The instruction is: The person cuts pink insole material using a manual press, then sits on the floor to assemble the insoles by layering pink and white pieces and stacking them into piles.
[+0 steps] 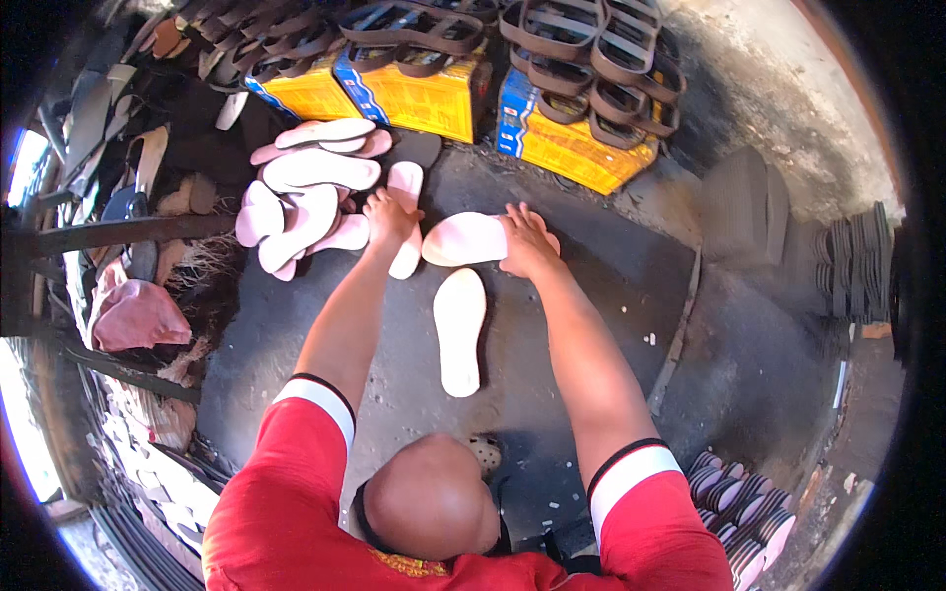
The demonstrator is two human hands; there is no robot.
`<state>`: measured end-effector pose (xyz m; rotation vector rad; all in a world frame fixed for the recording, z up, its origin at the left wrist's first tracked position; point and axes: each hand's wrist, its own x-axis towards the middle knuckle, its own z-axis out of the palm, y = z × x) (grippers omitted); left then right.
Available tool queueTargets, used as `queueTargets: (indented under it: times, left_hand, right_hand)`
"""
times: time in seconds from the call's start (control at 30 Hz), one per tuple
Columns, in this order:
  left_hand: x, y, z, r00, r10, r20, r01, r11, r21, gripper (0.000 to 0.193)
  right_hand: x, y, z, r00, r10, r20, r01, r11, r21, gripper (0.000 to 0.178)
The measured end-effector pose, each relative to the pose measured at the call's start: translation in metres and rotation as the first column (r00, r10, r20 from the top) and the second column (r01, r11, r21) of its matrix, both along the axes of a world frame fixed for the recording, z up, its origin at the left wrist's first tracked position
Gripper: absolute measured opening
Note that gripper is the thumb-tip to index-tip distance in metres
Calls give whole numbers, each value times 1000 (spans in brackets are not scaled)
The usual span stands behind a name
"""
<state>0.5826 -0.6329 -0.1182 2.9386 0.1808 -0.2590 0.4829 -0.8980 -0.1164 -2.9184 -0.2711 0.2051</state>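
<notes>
My left hand (387, 219) reaches forward and grips a long pink shoe sole (405, 258) that lies lengthwise on the dark floor. My right hand (527, 241) holds the end of another pink sole (461, 239), which lies crosswise between the two hands. Just below them a cream sole (459, 330) lies flat on the floor, untouched. A loose pile of pink soles (307, 192) sits right beside my left hand, to its left.
Yellow and blue boxes (426, 98) at the back carry stacks of dark brown strap pieces (591, 49). Dark soles (855, 261) are stacked at the right, more pink-edged soles (741, 507) at the lower right. A pink cloth (138, 315) and scraps lie left.
</notes>
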Motion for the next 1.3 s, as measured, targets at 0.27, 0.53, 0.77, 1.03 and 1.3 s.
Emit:
queueTargets:
  times: [0.27,0.53,0.77,1.03,1.3]
  left_hand:
    - [19,25,-12,982,-188,-30,177,960,-216,104]
    - [46,39,-13,982,-113,151,132,984,-123,85]
    - [-47,-15,5,881,64,468,204,842,-499,47]
    - [-239,-2,13,991,94,99,-17,806,-592,46]
    - [-189,48,6,958,202,204,-72,857,-511,41]
  right_hand:
    - [-62,-69,-5,879,-477,-7,468,857,215,88]
    - [-202,-60,32,657,-750,77,754,655,-48,72]
    - [-217,-60,21,515,-855,64,776,497,388,55]
    - [-235,-26,56,683,-729,55,672,655,345,58]
    - [-235,-36,4,740,-646,188,658,753,1,47]
